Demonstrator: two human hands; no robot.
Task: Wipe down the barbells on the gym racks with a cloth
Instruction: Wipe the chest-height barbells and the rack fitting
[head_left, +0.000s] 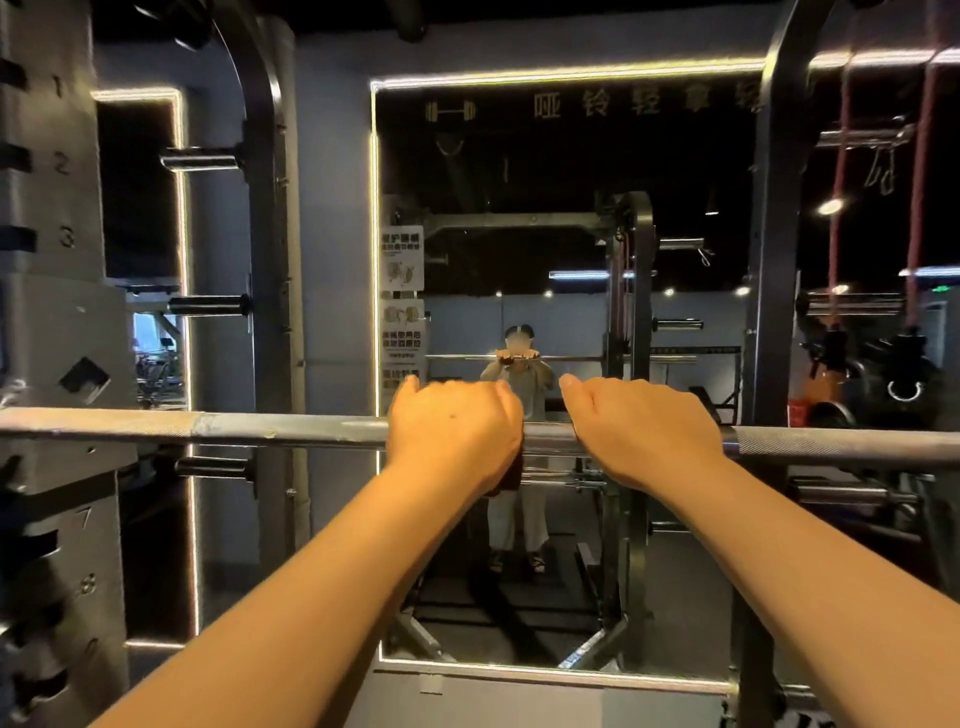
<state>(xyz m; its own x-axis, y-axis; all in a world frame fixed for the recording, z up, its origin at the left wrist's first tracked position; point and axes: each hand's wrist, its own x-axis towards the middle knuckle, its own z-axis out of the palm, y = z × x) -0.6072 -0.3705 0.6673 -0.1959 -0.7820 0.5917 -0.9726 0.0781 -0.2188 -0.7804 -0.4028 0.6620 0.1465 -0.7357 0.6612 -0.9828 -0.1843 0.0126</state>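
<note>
Barbell (260, 428) sat across the rack. Left hand (454, 431) curled its fingers over it, clamping the dark cloth (509, 474) underneath. Right hand (644, 426) hooked its fingers over bare steel. Risk: bar rolls, or cloth snags on knurling and drops.

Counting: one grey knurled steel barbell (291, 430); two bare hands, left hand (454, 431) and right hand (649, 431); three short cylindrical metal pegs (200, 157) (208, 305) (213, 467) projecting at 9 o'clock; two red bands (837, 171) (920, 171) hanging at 2 o'clock.
</note>
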